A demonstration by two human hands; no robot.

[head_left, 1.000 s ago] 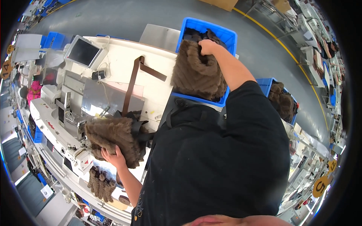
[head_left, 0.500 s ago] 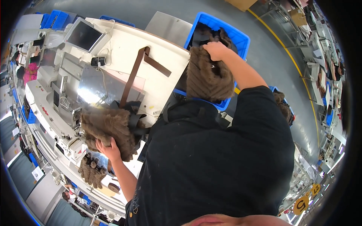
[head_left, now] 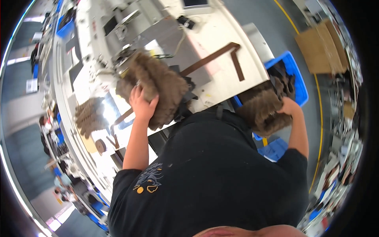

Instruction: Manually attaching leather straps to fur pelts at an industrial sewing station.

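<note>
My left hand (head_left: 143,104) grips the near left edge of a thick brown fur piece (head_left: 167,89) on the white worktable beside the sewing machine. That piece looks folded, and dark fabric or straps show at its right side. My right hand (head_left: 290,107) is closed on the edge of a second brown fur piece (head_left: 262,110). This one hangs off the table's right end, partly over a blue bin (head_left: 301,85) that holds more dark brown pieces. Its far part is dark and hard to make out. My right fingertips are partly hidden by the fur.
A white sewing machine (head_left: 92,43) stands at the left. A bent brown strap (head_left: 211,59) lies on the table (head_left: 246,47). At the near left are another fur bundle (head_left: 89,116) and a small brown roll (head_left: 100,146). A cardboard box (head_left: 321,49) stands on the floor at far right.
The view has turned, so the table now slants differently. My right hand has come lower beside the bin with its fur piece. The left fur piece looks more bunched under my left hand.
</note>
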